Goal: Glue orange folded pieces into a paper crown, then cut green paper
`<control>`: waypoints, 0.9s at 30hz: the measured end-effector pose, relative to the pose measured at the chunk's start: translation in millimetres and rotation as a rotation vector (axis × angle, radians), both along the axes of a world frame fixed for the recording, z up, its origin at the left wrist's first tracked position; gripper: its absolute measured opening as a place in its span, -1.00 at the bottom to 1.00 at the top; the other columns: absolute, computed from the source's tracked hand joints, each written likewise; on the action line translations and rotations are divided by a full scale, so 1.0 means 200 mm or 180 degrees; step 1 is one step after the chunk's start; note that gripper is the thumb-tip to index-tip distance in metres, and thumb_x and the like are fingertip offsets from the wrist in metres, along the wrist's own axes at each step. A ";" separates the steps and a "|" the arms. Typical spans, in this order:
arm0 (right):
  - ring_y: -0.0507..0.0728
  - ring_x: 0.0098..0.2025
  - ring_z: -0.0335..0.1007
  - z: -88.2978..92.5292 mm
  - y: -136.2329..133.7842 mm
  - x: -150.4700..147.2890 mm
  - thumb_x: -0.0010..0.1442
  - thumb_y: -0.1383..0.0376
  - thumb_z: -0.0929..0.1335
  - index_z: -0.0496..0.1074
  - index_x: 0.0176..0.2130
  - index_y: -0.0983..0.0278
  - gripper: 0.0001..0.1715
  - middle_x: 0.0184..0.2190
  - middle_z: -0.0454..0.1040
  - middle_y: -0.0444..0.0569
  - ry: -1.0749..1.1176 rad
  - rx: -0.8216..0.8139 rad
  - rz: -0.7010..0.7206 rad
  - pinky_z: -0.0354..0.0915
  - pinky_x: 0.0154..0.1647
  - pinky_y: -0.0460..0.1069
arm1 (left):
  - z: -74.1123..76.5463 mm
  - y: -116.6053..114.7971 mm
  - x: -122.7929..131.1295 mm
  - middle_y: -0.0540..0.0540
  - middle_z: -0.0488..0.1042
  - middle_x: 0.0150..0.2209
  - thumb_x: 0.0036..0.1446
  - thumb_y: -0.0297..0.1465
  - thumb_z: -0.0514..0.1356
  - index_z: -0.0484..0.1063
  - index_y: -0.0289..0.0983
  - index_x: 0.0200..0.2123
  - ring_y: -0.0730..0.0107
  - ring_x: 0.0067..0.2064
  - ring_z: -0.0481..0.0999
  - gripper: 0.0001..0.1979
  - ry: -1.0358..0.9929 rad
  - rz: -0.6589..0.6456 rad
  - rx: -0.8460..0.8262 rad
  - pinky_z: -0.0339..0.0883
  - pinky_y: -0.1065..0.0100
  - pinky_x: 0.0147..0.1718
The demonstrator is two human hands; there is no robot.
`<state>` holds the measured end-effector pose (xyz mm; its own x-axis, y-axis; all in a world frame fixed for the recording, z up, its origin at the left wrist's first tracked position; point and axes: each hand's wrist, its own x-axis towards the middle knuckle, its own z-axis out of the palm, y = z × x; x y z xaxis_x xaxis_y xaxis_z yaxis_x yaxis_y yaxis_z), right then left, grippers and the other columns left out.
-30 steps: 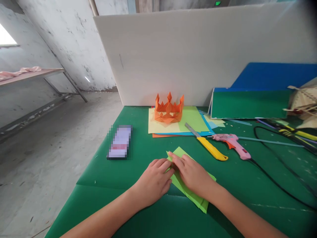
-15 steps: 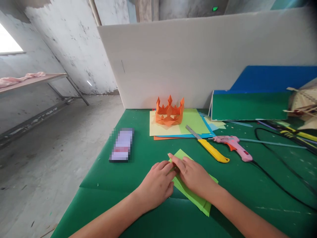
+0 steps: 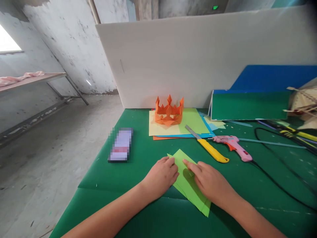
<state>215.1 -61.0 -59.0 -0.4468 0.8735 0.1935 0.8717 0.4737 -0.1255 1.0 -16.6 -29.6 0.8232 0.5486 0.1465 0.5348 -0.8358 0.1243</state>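
Note:
A folded light-green paper (image 3: 189,183) with layered edges lies slantwise on the green tabletop. My left hand (image 3: 162,175) is closed at its upper left edge, fingers bent over the paper and the thumb hidden. Over the paper's right side is my right hand (image 3: 210,180), its index finger stretched out towards the upper middle of the sheet and the other fingers partly hidden. Whether that fingertip touches the paper I cannot tell. Beyond both hands, an orange paper crown (image 3: 169,112) stands on a pile of coloured sheets (image 3: 194,122).
To the right lie a yellow utility knife (image 3: 213,150) with its blade out and a pink glue gun (image 3: 234,143) with a black cord. A blurred phone (image 3: 121,145) rests on the left. A white board (image 3: 173,62) stands along the back edge.
My right hand has moved right and slightly down, away from my left hand, uncovering more of the green paper. My left hand stays at the paper's left edge.

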 end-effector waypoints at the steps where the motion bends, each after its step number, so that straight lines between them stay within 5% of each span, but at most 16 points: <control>1: 0.13 -0.42 0.33 0.00 0.00 0.03 0.21 0.49 0.14 0.22 0.21 0.30 -0.40 -0.40 0.41 0.00 0.0012 -0.0032 0.0020 0.18 -0.47 -0.03 | 0.00 0.01 0.01 -0.09 0.49 -0.34 0.32 -0.38 0.03 0.45 -0.27 -0.34 0.22 -0.08 0.49 -0.76 0.0058 -0.0015 0.0029 0.33 0.17 0.00; 5: 0.12 -0.38 0.33 0.04 0.03 0.14 0.21 0.49 0.15 0.36 0.08 0.31 -0.51 -0.44 0.38 -0.02 0.0112 -0.0061 0.0457 0.14 -0.45 -0.03 | 0.00 0.05 0.05 -0.05 0.46 -0.41 0.30 -0.27 0.07 0.44 -0.29 -0.40 0.28 -0.29 0.50 -0.71 0.0176 0.0223 0.0047 0.36 0.23 -0.22; 9: 0.08 -0.42 0.29 0.09 0.05 0.19 0.21 0.49 0.16 0.46 -0.22 0.27 -0.66 -0.50 0.34 -0.07 0.0215 -0.0022 0.0657 0.09 -0.45 -0.04 | -0.02 0.04 0.07 -0.04 0.46 -0.35 0.27 -0.22 0.11 0.45 -0.28 -0.20 0.27 -0.28 0.49 -0.75 0.0176 0.0362 0.0112 0.34 0.22 -0.18; 16: 0.05 -0.54 0.12 0.09 0.03 0.28 0.10 0.51 0.21 0.26 -0.56 0.24 -0.73 -0.63 0.23 -0.12 0.0088 0.0388 0.0669 -0.04 -0.52 -0.02 | -0.05 0.01 0.09 -0.09 0.44 -0.28 0.24 -0.24 0.15 0.44 -0.26 -0.12 0.20 -0.22 0.46 -0.75 0.0289 0.0492 0.0218 0.33 0.19 -0.16; 21: 0.06 -0.48 0.19 0.10 0.05 0.26 0.14 0.51 0.22 0.30 -0.44 0.23 -0.77 -0.56 0.33 -0.12 0.1067 0.0703 0.0391 0.10 -0.44 -0.02 | -0.08 0.02 0.08 -0.16 0.43 0.03 0.19 -0.26 0.20 0.37 -0.23 -0.04 0.10 0.07 0.38 -0.70 -0.0246 0.0590 0.0053 0.24 0.09 0.03; 27: 0.16 -0.14 0.35 0.08 0.09 0.14 0.29 0.33 0.23 0.35 -0.06 0.17 -0.77 -0.20 0.47 -0.02 0.1238 -0.0315 0.0086 0.29 -0.17 0.04 | -0.10 0.01 0.08 -0.16 0.44 0.05 0.18 -0.31 0.19 0.27 -0.20 0.09 0.10 0.19 0.29 -0.60 -0.0581 0.0659 -0.0057 -0.07 -0.11 0.22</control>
<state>242.2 -43.7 -42.4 -0.3798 0.8853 0.2682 0.7376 0.4648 -0.4899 16.6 -13.6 -48.7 0.6542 0.7062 0.2709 0.6614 -0.7078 0.2481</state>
